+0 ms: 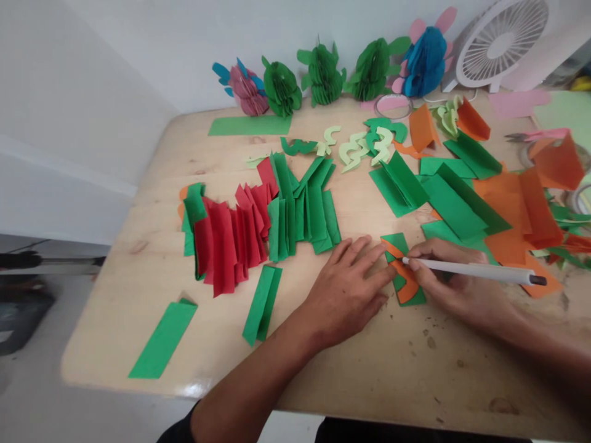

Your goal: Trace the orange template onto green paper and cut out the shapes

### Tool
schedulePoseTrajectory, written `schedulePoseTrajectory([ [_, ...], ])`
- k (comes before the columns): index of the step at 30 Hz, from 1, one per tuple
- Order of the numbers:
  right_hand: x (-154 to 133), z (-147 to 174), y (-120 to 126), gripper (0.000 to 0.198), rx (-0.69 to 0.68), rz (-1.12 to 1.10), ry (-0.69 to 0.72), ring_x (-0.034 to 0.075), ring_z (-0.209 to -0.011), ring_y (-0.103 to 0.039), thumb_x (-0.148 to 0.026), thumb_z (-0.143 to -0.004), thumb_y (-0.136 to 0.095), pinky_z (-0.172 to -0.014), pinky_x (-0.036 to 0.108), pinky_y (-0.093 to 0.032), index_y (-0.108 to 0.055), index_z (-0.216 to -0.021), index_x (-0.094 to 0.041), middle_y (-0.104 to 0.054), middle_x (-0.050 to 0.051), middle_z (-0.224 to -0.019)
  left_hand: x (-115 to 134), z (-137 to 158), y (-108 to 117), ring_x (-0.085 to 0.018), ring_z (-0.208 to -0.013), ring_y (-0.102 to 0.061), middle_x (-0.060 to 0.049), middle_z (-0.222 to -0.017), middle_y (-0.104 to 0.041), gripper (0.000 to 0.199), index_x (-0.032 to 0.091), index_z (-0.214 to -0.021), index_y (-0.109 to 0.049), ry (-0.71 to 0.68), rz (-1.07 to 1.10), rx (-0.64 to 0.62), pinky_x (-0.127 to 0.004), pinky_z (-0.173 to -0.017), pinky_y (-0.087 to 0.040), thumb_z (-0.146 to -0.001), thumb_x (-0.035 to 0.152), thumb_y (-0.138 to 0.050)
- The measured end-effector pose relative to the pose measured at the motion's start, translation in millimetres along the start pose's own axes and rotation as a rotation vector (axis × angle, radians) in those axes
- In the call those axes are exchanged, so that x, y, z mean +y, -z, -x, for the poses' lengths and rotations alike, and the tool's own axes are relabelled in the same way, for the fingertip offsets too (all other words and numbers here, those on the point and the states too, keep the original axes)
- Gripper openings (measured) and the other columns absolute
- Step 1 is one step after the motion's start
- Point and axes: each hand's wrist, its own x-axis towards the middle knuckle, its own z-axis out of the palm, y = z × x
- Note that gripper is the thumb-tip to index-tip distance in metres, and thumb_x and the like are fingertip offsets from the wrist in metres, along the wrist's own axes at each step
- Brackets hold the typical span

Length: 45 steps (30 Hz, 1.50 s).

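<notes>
bare forearm (258,381) slants; left hand (344,294) touches wavy orange paper (409,287).

A person's left hand (346,289) lies palm down, fingers slightly spread and angled up and to the right, the thumb low beside the index finger. The bare left forearm (263,375) slants up from a dark sleeve (180,431) at the bottom edge, running nearly straight through the wrist. Opposite, the right hand (466,298) rests on its side in a writing grip, thumb and index finger pinched, their tips near the left index fingertip. The right forearm (545,344), also bare, enters from the right.
</notes>
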Motion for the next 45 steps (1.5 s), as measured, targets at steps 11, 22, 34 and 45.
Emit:
schedulePoseTrajectory([
  [11,-1.5,-1.9,-0.7,0.014,0.01,-0.016,-0.015,0.015,-0.059,-0.06,-0.026,-0.088,-0.054,-0.052,0.028,-0.046,-0.063,-0.08,-0.021,-0.067,0.001,-0.069,0.7,-0.1,0.8,-0.032,-0.136,-0.036,-0.01,-0.142,-0.049,0.038,0.021,-0.125,-0.057,0.005,0.012,0.0,-0.053,-0.111,-0.029,-0.088,0.026,-0.052],
  [22,-1.0,-2.2,-1.5,0.012,0.001,-0.011,0.001,0.015,-0.058,-0.061,-0.025,-0.089,-0.053,-0.05,0.027,-0.045,-0.062,-0.081,-0.022,-0.067,0.0,-0.068,0.6,0.2,0.5,-0.031,-0.136,-0.036,-0.009,-0.142,-0.049,0.037,0.022,-0.125,-0.056,0.006,0.007,0.006,-0.052,-0.111,-0.03,-0.088,0.027,-0.052],
  [34,0.1,-0.4,-1.9,0.01,-0.01,-0.019,0.004,0.015,-0.057,-0.06,-0.023,-0.088,-0.055,-0.049,0.027,-0.045,-0.063,-0.081,-0.022,-0.066,0.0,-0.068,0.6,-0.3,1.3,-0.031,-0.135,-0.037,-0.01,-0.141,-0.05,0.038,0.022,-0.125,-0.056,0.002,0.009,0.008,-0.053,-0.11,-0.031,-0.088,0.027,-0.053],
  [45,-0.3,0.8,3.6,0.013,0.036,-0.061,0.01,0.017,-0.069,-0.068,-0.027,-0.091,-0.053,-0.057,0.028,-0.053,-0.065,-0.09,-0.021,-0.074,0.003,-0.081,1.0,0.2,0.8,-0.03,-0.135,-0.037,-0.009,-0.141,-0.05,0.038,0.023,-0.125,-0.056,-0.004,0.005,0.026,-0.052,-0.109,-0.032,-0.087,0.027,-0.054],
])
